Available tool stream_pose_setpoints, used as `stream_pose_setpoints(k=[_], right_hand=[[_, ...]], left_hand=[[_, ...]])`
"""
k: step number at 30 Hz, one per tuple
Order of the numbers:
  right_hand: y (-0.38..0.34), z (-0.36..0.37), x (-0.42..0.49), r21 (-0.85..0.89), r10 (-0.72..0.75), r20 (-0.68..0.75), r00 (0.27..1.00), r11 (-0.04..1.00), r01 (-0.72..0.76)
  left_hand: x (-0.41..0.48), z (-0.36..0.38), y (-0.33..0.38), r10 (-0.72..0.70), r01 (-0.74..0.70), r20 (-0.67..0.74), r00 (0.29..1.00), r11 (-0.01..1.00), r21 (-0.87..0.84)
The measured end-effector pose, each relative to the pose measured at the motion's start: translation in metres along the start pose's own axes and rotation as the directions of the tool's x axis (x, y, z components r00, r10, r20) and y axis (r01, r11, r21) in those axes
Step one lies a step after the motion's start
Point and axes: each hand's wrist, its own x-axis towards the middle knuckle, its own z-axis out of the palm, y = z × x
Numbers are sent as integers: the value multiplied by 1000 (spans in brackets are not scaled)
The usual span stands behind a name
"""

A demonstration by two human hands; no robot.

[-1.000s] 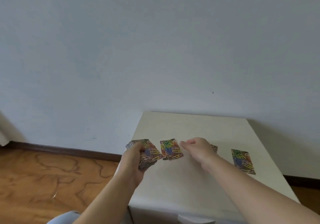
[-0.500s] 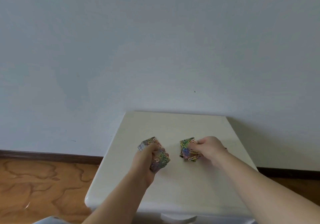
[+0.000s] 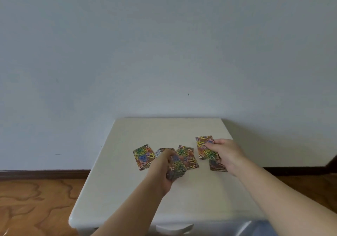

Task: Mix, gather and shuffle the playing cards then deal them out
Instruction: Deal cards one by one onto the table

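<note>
My left hand [image 3: 163, 168] grips the deck of colourful-backed playing cards [image 3: 175, 164] just above the white table [image 3: 164, 130]. My right hand [image 3: 225, 153] pinches a single card [image 3: 204, 147] by its right edge, held over the table's right side. Face down on the table lie a card at the left [image 3: 143, 157] and a small pile in the middle [image 3: 188, 157]. Another card [image 3: 217, 166] lies partly hidden under my right hand.
The small white table stands against a plain pale wall [image 3: 164, 53]. A wooden floor [image 3: 36, 199] and a dark skirting board [image 3: 43, 173] lie to the left. The table's front edge has a drawer handle [image 3: 173, 228].
My right hand has moved to the right holding a single card. The view has shifted, so the left card and the middle pile now show beside the deck.
</note>
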Motion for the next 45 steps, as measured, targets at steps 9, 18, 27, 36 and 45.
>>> stream_pose_setpoints(k=[9,18,27,36,45], right_hand=[[1,15,-22,-442,-142,-46,989,891,108],[-42,122,-32,-24,-106,357,928,992,122],[-22,142,-47,-142,-13,434,901,986,82],[-36,82,-25,-31,-112,270,956,992,125],[-17,53,-51,-202,-50,350,935,971,128]], left_hand=[[4,-15,0,7,-4,-44,999,998,67],[-26,-84,39,181,-187,-161,970,982,-23],[-36,-110,45,190,-201,-223,956,979,-29],[-26,-58,26,170,-174,-97,981,984,-32],[-16,-34,6,64,-61,-32,997,995,84]])
